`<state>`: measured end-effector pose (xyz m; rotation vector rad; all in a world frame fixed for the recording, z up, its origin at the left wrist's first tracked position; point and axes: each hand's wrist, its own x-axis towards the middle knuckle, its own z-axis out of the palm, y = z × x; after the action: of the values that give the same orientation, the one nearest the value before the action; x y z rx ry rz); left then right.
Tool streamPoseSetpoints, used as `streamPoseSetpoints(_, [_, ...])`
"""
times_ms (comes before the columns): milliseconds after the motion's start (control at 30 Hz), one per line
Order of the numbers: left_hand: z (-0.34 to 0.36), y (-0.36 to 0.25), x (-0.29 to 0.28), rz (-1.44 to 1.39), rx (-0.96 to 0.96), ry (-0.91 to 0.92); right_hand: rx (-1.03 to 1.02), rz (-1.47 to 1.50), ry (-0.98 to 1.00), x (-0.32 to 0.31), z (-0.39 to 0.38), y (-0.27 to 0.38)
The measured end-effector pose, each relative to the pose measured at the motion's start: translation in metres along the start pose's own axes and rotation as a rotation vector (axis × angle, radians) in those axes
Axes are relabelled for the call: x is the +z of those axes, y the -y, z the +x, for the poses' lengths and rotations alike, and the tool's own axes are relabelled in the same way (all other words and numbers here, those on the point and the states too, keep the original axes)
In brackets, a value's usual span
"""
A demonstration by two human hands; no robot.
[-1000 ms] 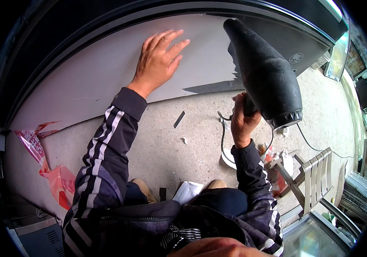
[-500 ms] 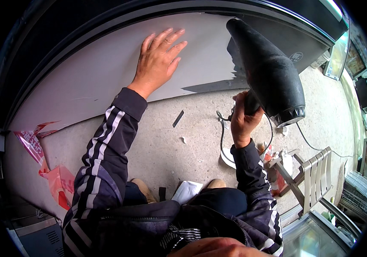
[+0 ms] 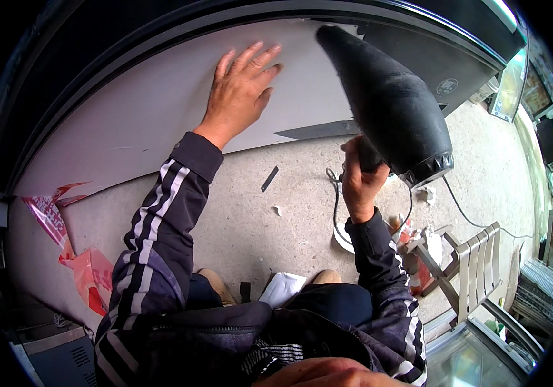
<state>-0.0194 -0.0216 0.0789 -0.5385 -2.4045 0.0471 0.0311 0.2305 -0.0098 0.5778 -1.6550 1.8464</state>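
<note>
My right hand is wrapped round the handle of a black hair dryer. Its nozzle points up and to the left, over a large panel that has a light grey-white layer on its left part. Dark grey surface shows on the panel's right part, and a jagged dark strip runs along its lower edge. Fingers spread, my left hand lies on the pale layer, left of the nozzle. The dryer hides part of the border between pale and dark.
Torn red and pink film hangs at the panel's lower left. A folding stool stands at right among scraps. The dryer's cord trails over the concrete floor. A white packet lies between my shoes.
The hair dryer has shifted a little to the left in my right hand, its nozzle now further over the pale layer. My left hand has barely moved.
</note>
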Motion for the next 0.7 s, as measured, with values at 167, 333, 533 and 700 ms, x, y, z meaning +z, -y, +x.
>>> streamPoseSetpoints(167, [-0.002,0.000,-0.002,-0.018,0.013,-0.002,-0.050,0.011,-0.126,-0.003,0.006,-0.004])
streamPoseSetpoints(333, [-0.001,-0.001,-0.001,0.014,-0.002,0.032,-0.003,0.047,-0.019,-0.006,0.000,0.000])
streamPoseSetpoints(533, [0.002,0.000,0.000,0.027,-0.014,0.006,-0.009,-0.018,-0.080,-0.008,-0.002,-0.011])
streamPoseSetpoints(700, [0.001,0.003,0.000,0.059,-0.059,-0.044,0.016,0.023,-0.232,-0.002,0.006,-0.001])
